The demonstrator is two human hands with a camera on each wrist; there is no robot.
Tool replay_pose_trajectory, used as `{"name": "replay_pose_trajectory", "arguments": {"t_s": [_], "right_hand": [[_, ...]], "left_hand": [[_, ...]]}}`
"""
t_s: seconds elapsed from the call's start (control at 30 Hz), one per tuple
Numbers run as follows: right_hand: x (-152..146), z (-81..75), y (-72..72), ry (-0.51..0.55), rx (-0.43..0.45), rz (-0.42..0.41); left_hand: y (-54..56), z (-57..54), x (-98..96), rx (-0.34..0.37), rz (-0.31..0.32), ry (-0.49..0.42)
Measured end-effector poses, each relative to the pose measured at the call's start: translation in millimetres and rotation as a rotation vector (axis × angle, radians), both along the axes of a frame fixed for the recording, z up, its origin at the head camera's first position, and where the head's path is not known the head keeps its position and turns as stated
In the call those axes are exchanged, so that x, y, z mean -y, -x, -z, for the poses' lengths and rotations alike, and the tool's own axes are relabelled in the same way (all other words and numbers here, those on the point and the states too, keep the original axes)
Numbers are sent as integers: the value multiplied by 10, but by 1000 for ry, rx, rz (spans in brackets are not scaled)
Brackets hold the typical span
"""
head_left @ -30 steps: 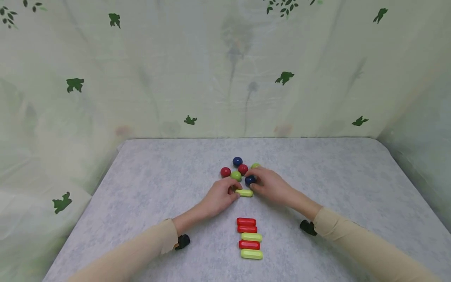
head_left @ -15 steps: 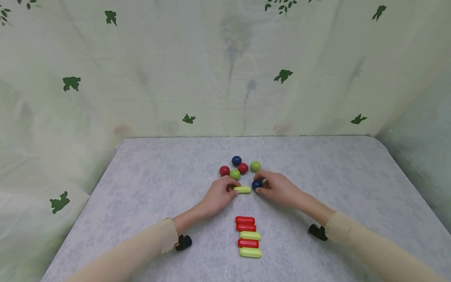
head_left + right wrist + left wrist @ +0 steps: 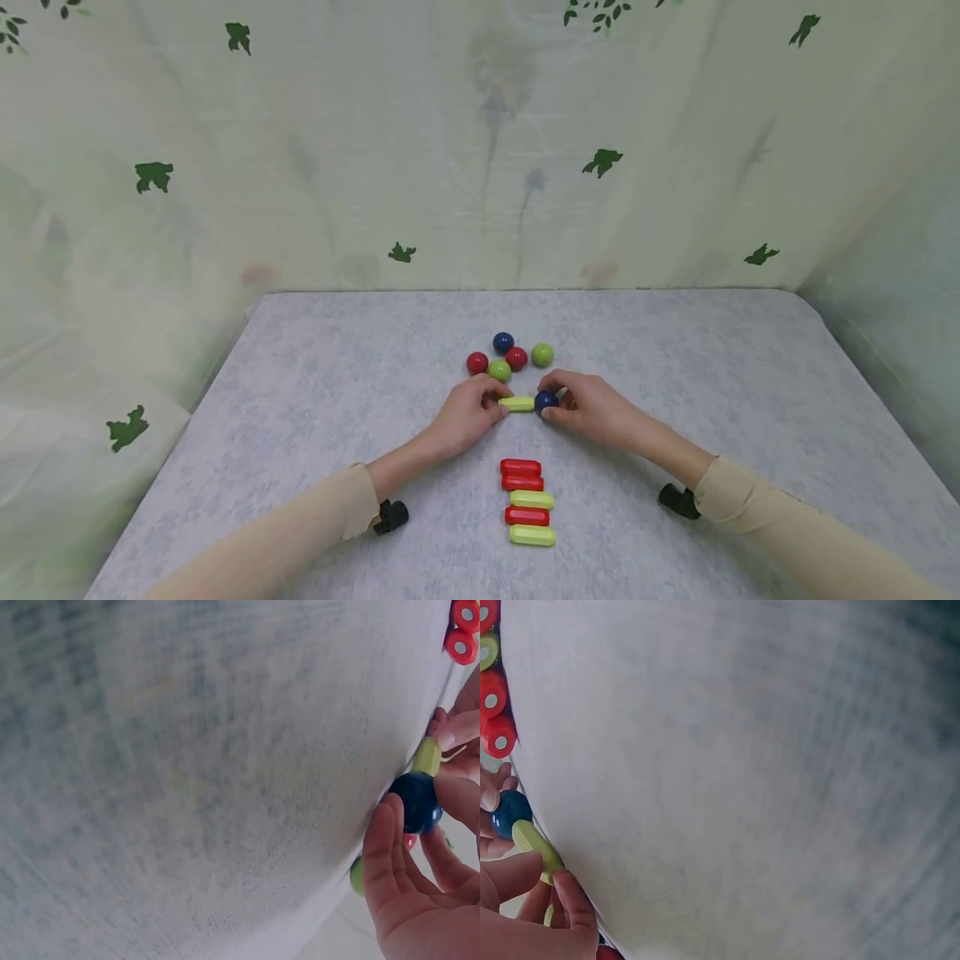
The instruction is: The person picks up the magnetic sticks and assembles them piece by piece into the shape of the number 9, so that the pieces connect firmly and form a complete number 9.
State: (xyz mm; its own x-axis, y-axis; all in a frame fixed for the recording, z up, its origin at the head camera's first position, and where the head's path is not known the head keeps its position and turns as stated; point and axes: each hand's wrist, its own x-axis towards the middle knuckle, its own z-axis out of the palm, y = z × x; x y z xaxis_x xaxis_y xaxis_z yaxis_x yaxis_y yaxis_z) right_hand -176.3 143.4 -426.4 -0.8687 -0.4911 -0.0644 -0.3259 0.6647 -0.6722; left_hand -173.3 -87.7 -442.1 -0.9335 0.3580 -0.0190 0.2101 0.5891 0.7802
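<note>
With thumb and fingers, my left hand pinches the left end of a yellow-green rod low over the table. My right hand holds a dark blue ball against the rod's right end. In the right wrist view the blue ball meets the rod end to end. The left wrist view also has the rod touching the ball. Just behind the hands lie a green ball, two red balls, another green ball and a second blue ball.
Nearer the person, several red and yellow-green rods lie side by side in a column on the grey table. Pale light discs show on the ends of the rods in both wrist views. A patterned curtain hangs behind the table.
My right hand has drawn the blue ball away from the other balls, rightward and toward the person, and brought it against the rod's end. My left hand keeps its pinch nearly in place.
</note>
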Motion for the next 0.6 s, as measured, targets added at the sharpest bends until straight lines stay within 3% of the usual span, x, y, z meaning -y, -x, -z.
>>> {"name": "replay_pose_trajectory", "arguments": {"t_s": [0.13,0.37,0.47,0.6], "right_hand": [[-1,13,0,2,2,-6],[-35,10,-11,13,-7,-15],[-42,9,-18,22,-18,-26],[-40,17,-18,34,-19,-34]], "left_hand": [[-13,-31,27,-48,-30,-11],[36,-106,85,-184,-112,-117],[84,-89,96,-222,-104,-132],[132,-69,89,-210,-62,-140]]}}
